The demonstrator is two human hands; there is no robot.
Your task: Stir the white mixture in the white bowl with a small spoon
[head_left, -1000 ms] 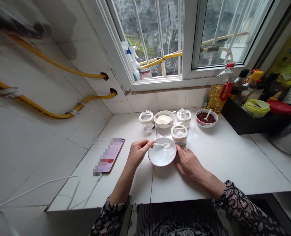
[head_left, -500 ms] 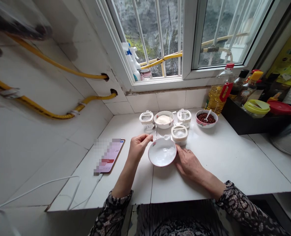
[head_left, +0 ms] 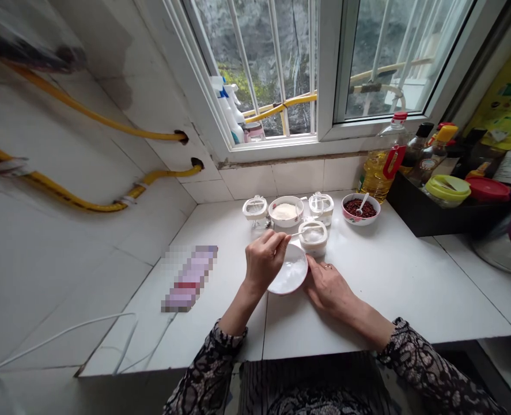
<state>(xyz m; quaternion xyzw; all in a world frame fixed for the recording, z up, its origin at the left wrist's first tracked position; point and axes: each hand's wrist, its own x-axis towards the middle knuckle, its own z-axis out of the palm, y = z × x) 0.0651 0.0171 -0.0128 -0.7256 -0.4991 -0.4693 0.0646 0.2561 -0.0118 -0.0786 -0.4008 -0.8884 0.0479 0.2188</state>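
My left hand (head_left: 266, 259) pinches the thin handle of a small white spoon (head_left: 297, 233). The spoon reaches over the open mouth of a square clear jar (head_left: 314, 245) with a white rim, which holds white grains. Below that hand is a white bowl (head_left: 290, 279) with white powder or grains in it, its left side partly covered by my fingers. At the bowl's right edge, my right hand (head_left: 330, 288) grips the rim, its thumb side close to the jar; some of its fingers are hidden.
Behind stand a bowl of pale grains (head_left: 286, 212), two clear jars (head_left: 255, 210) (head_left: 321, 207) and a bowl of dark red beans (head_left: 370, 217) with a spoon. An oil bottle (head_left: 378, 173) and a black condiment box (head_left: 428, 213) stand right. A phone (head_left: 190, 279) lies left.
My left hand has moved right, from beside the bowl to above it, and the spoon now points over the jar. The right hand stays at the bowl's edge.
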